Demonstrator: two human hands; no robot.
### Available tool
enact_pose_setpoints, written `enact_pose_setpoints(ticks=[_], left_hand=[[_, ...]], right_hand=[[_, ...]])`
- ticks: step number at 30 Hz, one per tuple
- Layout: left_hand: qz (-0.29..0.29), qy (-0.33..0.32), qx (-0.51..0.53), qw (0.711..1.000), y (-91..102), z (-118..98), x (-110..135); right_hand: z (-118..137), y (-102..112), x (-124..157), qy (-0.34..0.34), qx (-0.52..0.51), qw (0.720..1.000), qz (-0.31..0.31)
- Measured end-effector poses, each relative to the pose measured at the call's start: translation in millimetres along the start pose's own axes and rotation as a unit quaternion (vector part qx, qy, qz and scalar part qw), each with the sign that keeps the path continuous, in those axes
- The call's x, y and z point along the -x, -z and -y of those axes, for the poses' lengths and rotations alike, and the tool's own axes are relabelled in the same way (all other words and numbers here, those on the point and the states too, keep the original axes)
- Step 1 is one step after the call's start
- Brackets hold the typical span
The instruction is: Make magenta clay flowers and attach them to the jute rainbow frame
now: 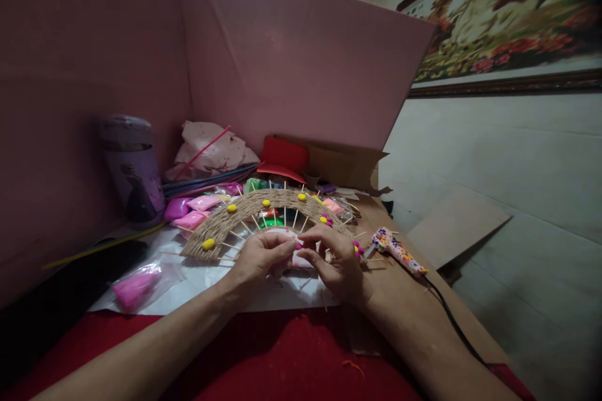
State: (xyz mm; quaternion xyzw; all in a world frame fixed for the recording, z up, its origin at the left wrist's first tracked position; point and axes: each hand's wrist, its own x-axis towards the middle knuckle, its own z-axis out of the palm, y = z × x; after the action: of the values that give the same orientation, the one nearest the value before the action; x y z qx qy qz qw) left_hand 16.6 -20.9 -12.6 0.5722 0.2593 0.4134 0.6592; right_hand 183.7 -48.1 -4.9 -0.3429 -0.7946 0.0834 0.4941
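A small piece of magenta modelling clay (298,245) shows between my fingertips at the middle of the view. My left hand (263,255) pinches it from the left, thumb and forefinger together. From the right, the bent fingers of my right hand (336,260) close on the same bit. Just behind them arches a woven twine band (249,208) with thin sticks poking out along both edges. Yellow clay ovals (266,203) dot the band. Toward its right end, magenta petals (325,220) surround some yellow centres. My hands hide part of the arch's right side.
A flower-patterned glue gun (399,252) with a black cord lies to the right on cardboard. Left stand a purple tumbler (134,172) and a bag of pink clay (136,288). More clay packets (192,219) and a red cap (285,160) sit behind, before pink panels (301,56).
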Motion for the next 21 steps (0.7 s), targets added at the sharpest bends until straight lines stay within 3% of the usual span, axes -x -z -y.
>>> enact_pose_setpoints(ticks=[9,17,21], left_hand=[[0.008,0.003,-0.005,1.0,-1.9,-0.5,-1.3],[-0.013,0.024,-0.002,1.0,-2.2,0.0,-1.2],[-0.009,0.011,0.001,1.0,-2.2,0.9,-1.1]], right_hand=[[1.0,-0.5,-2.8,0.039,-0.003,0.999,-0.021],[-1.5,-1.2,-0.1,0.01,-0.008,1.0,-0.006],[-0.6,-1.2,-0.9,0.042,-0.001,0.999,-0.014]])
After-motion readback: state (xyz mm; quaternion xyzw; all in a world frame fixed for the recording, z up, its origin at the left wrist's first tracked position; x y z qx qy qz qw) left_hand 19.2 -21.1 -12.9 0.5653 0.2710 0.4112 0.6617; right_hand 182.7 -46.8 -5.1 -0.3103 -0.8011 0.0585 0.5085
